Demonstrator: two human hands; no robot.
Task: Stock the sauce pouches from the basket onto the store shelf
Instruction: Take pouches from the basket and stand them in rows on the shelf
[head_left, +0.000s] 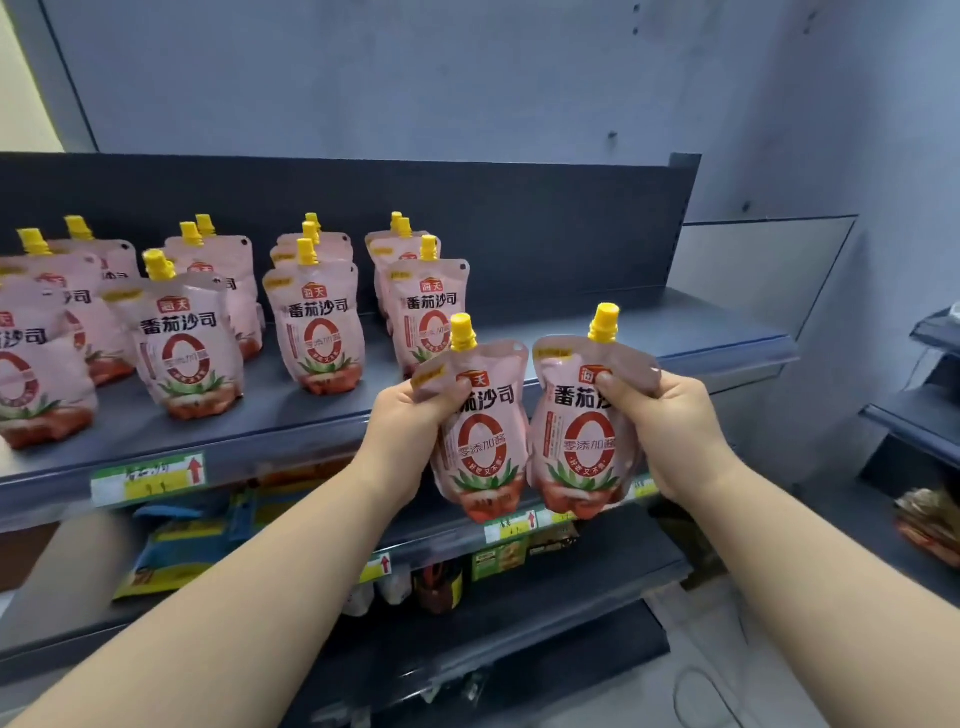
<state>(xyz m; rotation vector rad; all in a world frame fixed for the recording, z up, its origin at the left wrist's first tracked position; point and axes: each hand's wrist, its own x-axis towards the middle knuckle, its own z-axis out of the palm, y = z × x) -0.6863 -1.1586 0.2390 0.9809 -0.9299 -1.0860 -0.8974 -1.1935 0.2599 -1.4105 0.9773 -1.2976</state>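
- The left hand (410, 415) grasps one pink pouch (480, 441), fingers curled round its top.
- The right hand (670, 415) grasps a second pouch (582, 431), touching the first, upright, before the shelf (597, 338) edge.
- Further back, rows of pouches (322, 322) stand on it.

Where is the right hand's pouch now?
Head view, right of centre: the right hand grips the pouch before the shelf edge, beside the left-hand pouch.

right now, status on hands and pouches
Left hand grips left pouch, right hand grips right pouch. Both upright, off the shelf. Bare spot right of the rows.
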